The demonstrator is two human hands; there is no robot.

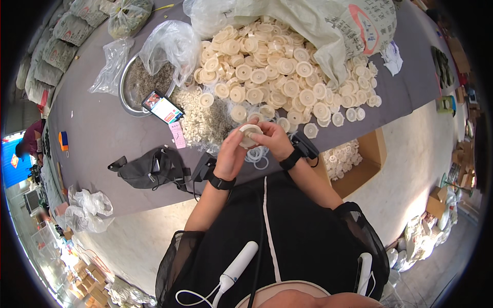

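Between my two hands is a round cream plastic disc part (249,138), held just above the table's near edge. My left hand (229,156) grips it from the left, fingers curled round its rim. My right hand (278,141) is closed on its right side, the thumb lying across its face. Beyond them spreads a large heap of similar cream discs (287,72). A pile of small cream pieces (192,110) lies to the left of the heap, beside a mound of small greyish parts (218,120). Several clear rings (257,158) rest on the table just below my hands.
A metal bowl (123,95) of greyish parts, a phone (163,107) and a black bag (154,168) are on the left of the grey table (97,133). A woven sack (354,31) lies over the heap. A cardboard box (372,154) with cream parts stands at right.
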